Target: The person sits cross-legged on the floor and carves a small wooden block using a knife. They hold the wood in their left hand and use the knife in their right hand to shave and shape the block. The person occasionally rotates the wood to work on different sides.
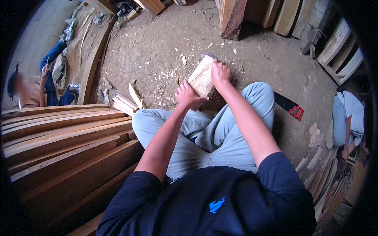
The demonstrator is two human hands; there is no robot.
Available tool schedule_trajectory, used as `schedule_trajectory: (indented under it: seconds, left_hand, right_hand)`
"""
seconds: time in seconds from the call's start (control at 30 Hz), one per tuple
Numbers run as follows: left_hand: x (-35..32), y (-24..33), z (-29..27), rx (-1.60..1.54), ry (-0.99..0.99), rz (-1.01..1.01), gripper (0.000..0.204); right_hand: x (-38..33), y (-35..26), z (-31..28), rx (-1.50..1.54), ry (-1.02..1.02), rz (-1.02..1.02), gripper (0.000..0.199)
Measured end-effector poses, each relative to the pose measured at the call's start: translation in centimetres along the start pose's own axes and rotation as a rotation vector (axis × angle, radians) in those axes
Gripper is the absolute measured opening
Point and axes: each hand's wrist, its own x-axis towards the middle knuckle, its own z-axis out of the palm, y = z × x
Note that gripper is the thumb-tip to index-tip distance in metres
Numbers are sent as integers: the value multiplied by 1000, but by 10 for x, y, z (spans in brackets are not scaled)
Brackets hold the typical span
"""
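I sit cross-legged on a dirt floor in light grey trousers and a dark blue shirt. My left hand (pixel 188 95) grips the near lower end of a pale wooden block (pixel 201 78) that stands tilted on the ground before my knees. My right hand (pixel 220 73) closes over the block's far upper end, beside a small dark metal piece (pixel 210 56) at its top; what that piece is cannot be told. Wood chips (pixel 165 74) lie scattered around the block.
A stack of long planks (pixel 63 137) lies at my left. A handsaw with a red handle (pixel 290 107) lies on the ground to my right. Boards (pixel 232 17) lean at the back. One person sits at far left (pixel 27 92), another at far right (pixel 348 118). Small wood pieces (pixel 317 135) lie nearby.
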Motion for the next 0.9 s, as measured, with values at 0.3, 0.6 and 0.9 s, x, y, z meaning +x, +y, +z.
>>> schedule_trajectory:
  seconds: [0.3,0.6,0.9]
  left_hand:
    - [3,-1,0,-10,-10,-9,143]
    - [3,-4,4,-6,3,0,145]
    - [4,-4,0,29,-25,-12,147]
  right_hand:
    - [-7,40,-40,60,-158,28,26]
    - [-55,52,-58,240,-279,84,34]
    - [-62,46,-42,319,-193,92,36]
